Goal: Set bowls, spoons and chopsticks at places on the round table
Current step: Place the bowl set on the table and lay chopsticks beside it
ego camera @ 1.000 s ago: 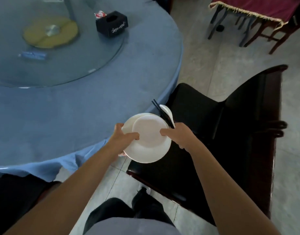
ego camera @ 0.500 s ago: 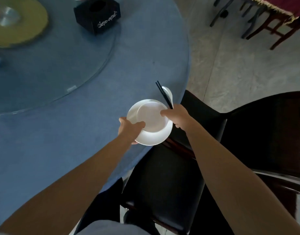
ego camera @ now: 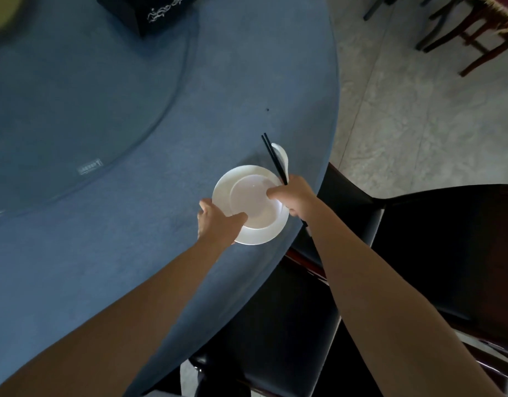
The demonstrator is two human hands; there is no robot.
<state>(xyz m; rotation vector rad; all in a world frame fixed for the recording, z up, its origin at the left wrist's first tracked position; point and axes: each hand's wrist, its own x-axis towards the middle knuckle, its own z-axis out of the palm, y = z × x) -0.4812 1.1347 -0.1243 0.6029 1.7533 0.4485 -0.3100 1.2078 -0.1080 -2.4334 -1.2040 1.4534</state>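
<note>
We are in the middle of laying one place: our left hand (ego camera: 218, 222) and right hand (ego camera: 295, 199) hold a white bowl (ego camera: 254, 202) nested in a white plate (ego camera: 257, 234) over the blue table (ego camera: 132, 224), close to the table's edge and just beside the black chair (ego camera: 361, 253). Whether the plate already rests on the cloth we cannot tell. The left fingers pinch the rim on the side away from the chair, thumb on top. The right fingers are curled shut around black chopsticks (ego camera: 272, 159) and a white spoon (ego camera: 282, 159) while the thumb presses the bowl's rim. Next, we judge, the stack should settle flat and the right hand lay the chopsticks and spoon on the chair side of the plate. The bowl and plate look plain, glossy and empty; the spoon is short and ceramic-looking, the chopsticks thin and paired.
</note>
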